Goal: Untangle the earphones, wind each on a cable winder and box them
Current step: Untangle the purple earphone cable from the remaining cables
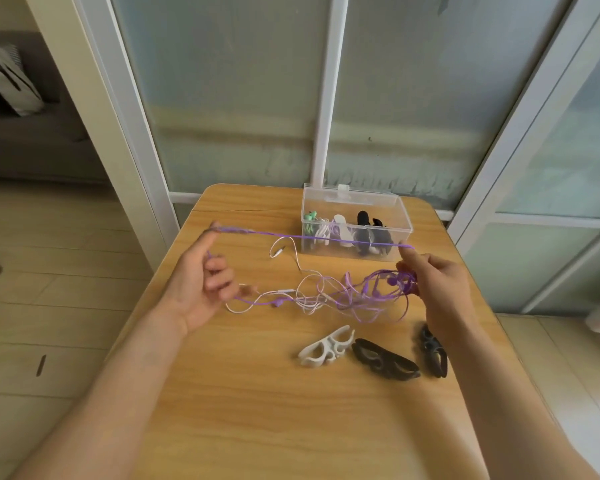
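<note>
Purple cord [312, 236] ran taut in a straight line between the two raised hands, passing in front of the box [355, 223]. The left hand [201, 285] was left of the box and nearer the person; its forefinger was extended with the cord caught at the tip, the other fingers curled toward the palm. Whether the thumb also pinched the cord could not be told, as the fingertip was blurred. The right hand [437, 289] was just in front of the box's right end; its forefinger pointed up to the cord's other end, and its remaining fingers gripped a bunch of purple loops and earbuds.

From that bunch the rest of the purple cord drooped into a tangle [326, 296] lying on the wooden table [257, 410], in front of the box and between the hands. White cord [291, 258] was mixed through the tangle, its plug lying just left of the box.

The box was clear plastic, lid open at the back, standing at the far side of the table. Inside were wound sets: green at the left, white in the middle, black at the right.

Three winders lay on the table well in front of the box: a white winder [326, 348], a black winder [385, 363] just beside it, and a second black winder [432, 351], partly under the right forearm.
</note>
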